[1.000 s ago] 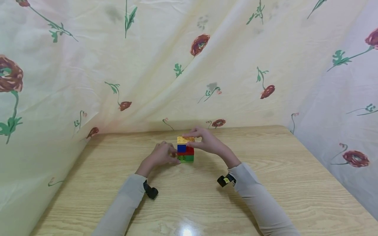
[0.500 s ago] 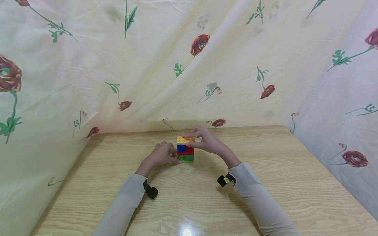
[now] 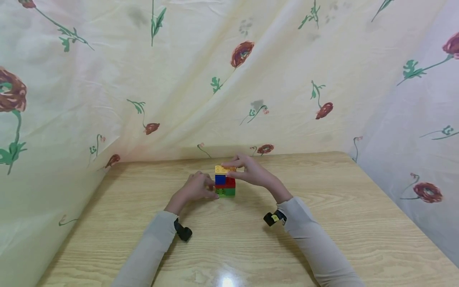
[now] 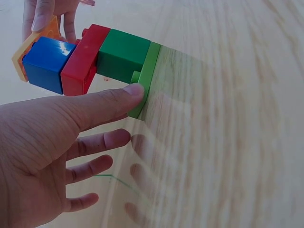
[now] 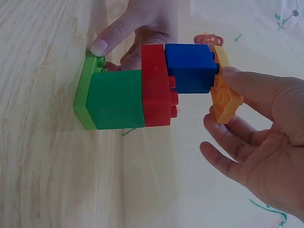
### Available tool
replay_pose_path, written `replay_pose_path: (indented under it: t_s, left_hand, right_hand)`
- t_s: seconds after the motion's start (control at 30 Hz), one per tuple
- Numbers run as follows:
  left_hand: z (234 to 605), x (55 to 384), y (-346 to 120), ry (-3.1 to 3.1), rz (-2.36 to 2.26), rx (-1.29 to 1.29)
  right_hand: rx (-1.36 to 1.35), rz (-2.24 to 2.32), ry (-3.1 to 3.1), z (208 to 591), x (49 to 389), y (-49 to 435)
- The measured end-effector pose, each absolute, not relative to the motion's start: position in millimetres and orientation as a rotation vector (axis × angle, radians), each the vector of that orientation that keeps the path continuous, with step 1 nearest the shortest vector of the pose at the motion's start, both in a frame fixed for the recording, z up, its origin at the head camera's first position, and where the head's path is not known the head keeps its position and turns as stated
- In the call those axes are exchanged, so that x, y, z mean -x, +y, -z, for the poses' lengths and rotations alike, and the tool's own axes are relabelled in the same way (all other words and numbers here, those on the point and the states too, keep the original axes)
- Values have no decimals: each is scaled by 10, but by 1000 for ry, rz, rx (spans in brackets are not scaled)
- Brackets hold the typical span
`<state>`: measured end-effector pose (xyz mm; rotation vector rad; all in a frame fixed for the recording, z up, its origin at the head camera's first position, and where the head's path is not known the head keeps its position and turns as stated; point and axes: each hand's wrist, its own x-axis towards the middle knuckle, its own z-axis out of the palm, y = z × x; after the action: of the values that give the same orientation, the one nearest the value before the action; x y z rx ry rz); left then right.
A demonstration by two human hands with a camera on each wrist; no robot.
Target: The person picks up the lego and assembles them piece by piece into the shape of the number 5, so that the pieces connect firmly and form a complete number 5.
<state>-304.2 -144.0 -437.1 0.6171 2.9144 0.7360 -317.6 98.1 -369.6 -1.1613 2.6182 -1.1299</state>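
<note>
A toy brick stack stands on the table in the head view. At its base lies a flat light green plate (image 5: 84,97), with a dark green brick (image 5: 116,99) on one end. A red brick (image 4: 85,61) sits above that, then a blue brick (image 4: 48,64) at the left end. A yellow-orange plate (image 3: 219,170) tops the blue brick, its right side overhanging. My left hand (image 3: 195,188) grips the light green plate's left end, thumb on its near edge. From the right, my right hand (image 3: 252,172) pinches the yellow-orange plate between thumb and fingers.
The wooden table (image 3: 229,243) runs back to a flowered cloth (image 3: 179,79) hanging behind and along the sides. Black wrist cameras are strapped at both cuffs, the left camera (image 3: 184,234) and the right camera (image 3: 271,219) close above the table.
</note>
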Motion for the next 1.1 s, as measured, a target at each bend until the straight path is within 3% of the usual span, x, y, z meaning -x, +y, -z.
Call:
replay_pose_path:
  t_s: [1.1]
  left_hand:
    - [4388,3069,-1451,2908,-720,-645]
  right_hand:
    - [1138,1140,2609,3697,3184,972]
